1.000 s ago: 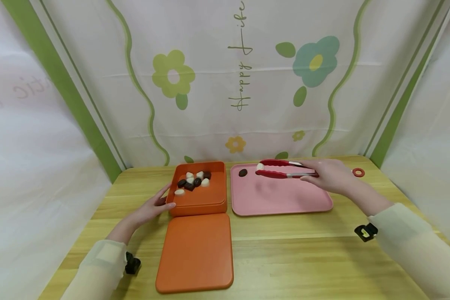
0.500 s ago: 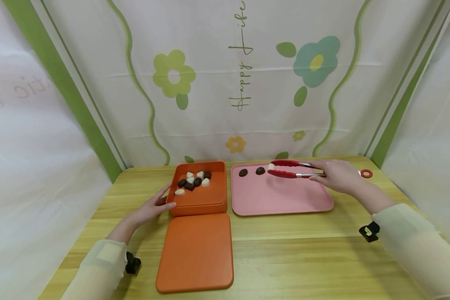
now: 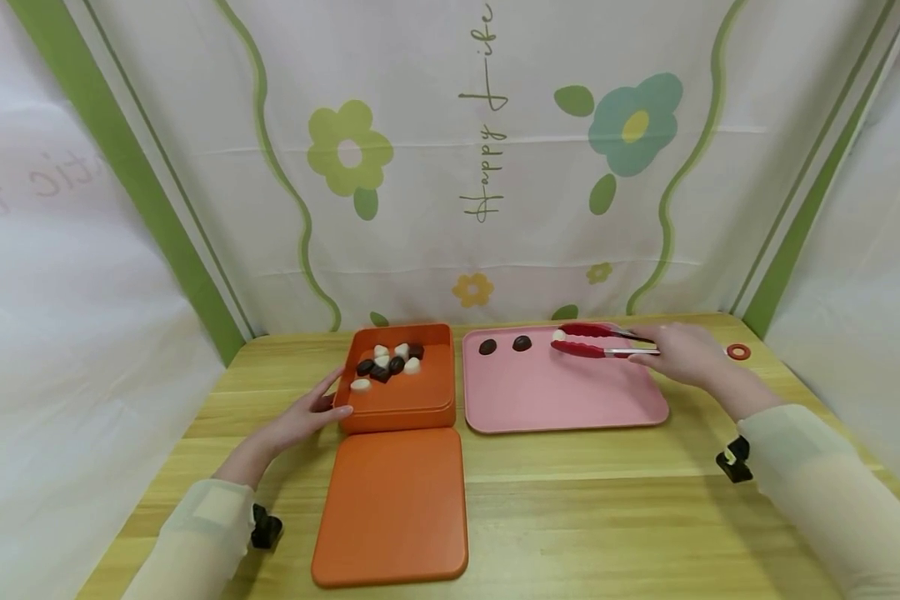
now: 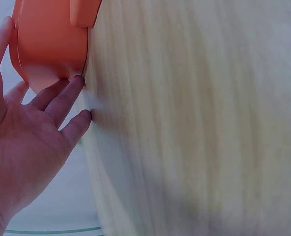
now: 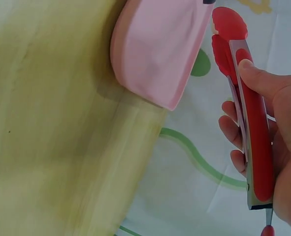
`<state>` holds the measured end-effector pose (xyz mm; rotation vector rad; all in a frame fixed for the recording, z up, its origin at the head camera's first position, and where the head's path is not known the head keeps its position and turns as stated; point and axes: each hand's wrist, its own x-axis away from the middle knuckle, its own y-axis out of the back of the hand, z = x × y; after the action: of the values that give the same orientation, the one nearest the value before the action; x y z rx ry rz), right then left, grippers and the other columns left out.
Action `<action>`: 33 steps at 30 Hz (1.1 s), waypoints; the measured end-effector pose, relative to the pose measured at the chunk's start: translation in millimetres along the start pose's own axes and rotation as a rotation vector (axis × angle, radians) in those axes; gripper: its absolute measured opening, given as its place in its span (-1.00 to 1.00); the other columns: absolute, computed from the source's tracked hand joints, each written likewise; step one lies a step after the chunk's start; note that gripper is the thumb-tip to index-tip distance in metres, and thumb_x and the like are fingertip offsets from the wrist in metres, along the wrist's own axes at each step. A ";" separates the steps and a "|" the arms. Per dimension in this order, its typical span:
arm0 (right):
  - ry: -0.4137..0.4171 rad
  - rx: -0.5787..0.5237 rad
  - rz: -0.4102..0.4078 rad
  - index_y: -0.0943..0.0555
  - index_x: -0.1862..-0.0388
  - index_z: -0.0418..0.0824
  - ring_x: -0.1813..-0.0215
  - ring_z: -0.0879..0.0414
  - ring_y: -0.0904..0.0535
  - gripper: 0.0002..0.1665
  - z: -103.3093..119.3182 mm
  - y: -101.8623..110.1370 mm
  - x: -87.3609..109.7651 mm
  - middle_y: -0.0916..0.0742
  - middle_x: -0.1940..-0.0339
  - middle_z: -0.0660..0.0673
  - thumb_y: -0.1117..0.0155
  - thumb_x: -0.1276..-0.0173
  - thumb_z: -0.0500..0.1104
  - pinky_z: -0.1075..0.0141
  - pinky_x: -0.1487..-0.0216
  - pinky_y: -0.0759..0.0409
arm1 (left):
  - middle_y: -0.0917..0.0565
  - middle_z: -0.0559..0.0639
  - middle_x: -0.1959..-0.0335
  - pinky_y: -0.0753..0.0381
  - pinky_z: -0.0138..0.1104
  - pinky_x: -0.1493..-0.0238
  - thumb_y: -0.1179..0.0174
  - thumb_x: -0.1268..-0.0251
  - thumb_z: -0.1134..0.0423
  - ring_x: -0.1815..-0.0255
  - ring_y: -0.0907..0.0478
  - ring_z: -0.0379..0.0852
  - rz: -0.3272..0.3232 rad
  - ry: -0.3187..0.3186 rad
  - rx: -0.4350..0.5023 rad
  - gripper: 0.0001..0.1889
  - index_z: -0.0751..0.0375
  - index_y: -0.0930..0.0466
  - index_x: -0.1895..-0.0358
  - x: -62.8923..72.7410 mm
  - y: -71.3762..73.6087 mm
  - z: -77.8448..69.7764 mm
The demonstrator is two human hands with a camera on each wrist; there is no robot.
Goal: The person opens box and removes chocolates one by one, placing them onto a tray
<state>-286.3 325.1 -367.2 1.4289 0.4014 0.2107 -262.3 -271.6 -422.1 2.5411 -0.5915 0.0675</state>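
Observation:
My right hand [image 3: 686,354] grips red-tipped metal tongs [image 5: 256,132], thumb on one arm and fingers round the other. Between the tong heads, over the back of the pink tray [image 3: 562,400], is a small white chocolate-like piece [image 3: 558,336]. Two dark oval pieces, one at the far left [image 3: 487,347] and one nearer the tongs [image 3: 522,342], lie along the tray's back. My left hand [image 3: 303,423] rests against the left side of the orange box [image 3: 427,396], its fingers spread and fairly straight in the left wrist view. Several white and dark pieces [image 3: 396,365] lie inside the box.
The orange lid [image 3: 392,508] lies flat on the wooden table [image 3: 592,517], right in front of the box. Behind the table's back edge hangs a flower-printed curtain [image 3: 420,242]. The tongs' red ring [image 3: 738,352] sticks out beyond my right hand.
My right hand has moved the tongs and the white piece to the right along the tray's back. The second dark piece, mostly covered before, now shows fully. My left hand stays put.

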 end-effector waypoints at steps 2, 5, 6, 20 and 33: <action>-0.007 -0.006 0.005 -0.52 -0.26 -0.36 -0.02 -0.34 -0.59 -0.31 -2.7 -2.5 -1.5 -0.65 -0.06 -0.42 -0.38 -0.28 0.04 -0.19 0.11 -0.52 | 0.05 0.40 -0.51 0.04 0.22 -0.36 -0.12 -0.45 0.03 -0.48 0.05 0.35 0.004 0.000 -0.001 -0.13 -0.09 0.30 -0.59 -0.2 -0.1 -0.2; -0.025 -0.016 0.018 -0.51 -0.27 -0.36 -0.05 -0.35 -0.57 -0.30 -5.6 -6.8 -4.0 -0.64 -0.08 -0.42 -0.37 -0.29 0.05 -0.20 0.09 -0.51 | 0.03 0.39 -0.51 0.05 0.21 -0.37 -0.13 -0.45 0.03 -0.48 0.04 0.33 0.000 0.010 0.004 -0.13 -0.11 0.29 -0.59 -0.4 -0.8 -0.2; -0.028 -0.018 0.022 -0.51 -0.27 -0.35 -0.05 -0.35 -0.57 -0.30 -5.9 -7.8 -4.8 -0.63 -0.08 -0.43 -0.37 -0.29 0.05 -0.21 0.09 -0.50 | 0.04 0.40 -0.51 0.04 0.22 -0.37 -0.12 -0.45 0.04 -0.48 0.05 0.34 0.002 0.007 0.004 -0.14 -0.11 0.29 -0.59 -0.3 -0.8 0.0; -0.066 -0.043 0.057 -0.47 -0.32 -0.35 0.04 -0.25 -0.60 -0.26 -3.3 -15.6 -13.5 -0.63 -0.08 -0.43 -0.37 -0.29 0.04 -0.10 0.21 -0.52 | 0.05 0.39 -0.51 0.03 0.23 -0.36 -0.11 -0.46 0.03 -0.48 0.05 0.35 0.000 -0.008 0.000 -0.15 -0.10 0.28 -0.59 -0.7 0.2 4.1; -0.087 -0.056 0.080 -0.44 -0.35 -0.35 -0.04 -0.31 -0.56 -0.23 -4.4 -19.2 -17.5 -0.60 -0.13 -0.44 -0.35 -0.30 0.06 -0.22 0.09 -0.47 | 0.04 0.40 -0.51 0.04 0.23 -0.36 -0.10 -0.46 0.04 -0.48 0.06 0.35 -0.003 -0.012 0.002 -0.15 -0.10 0.29 -0.59 0.2 -0.2 2.7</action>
<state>-306.0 319.9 -384.1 1.3951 0.2651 0.2222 -262.2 -272.9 -424.5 2.5459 -0.5924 0.0525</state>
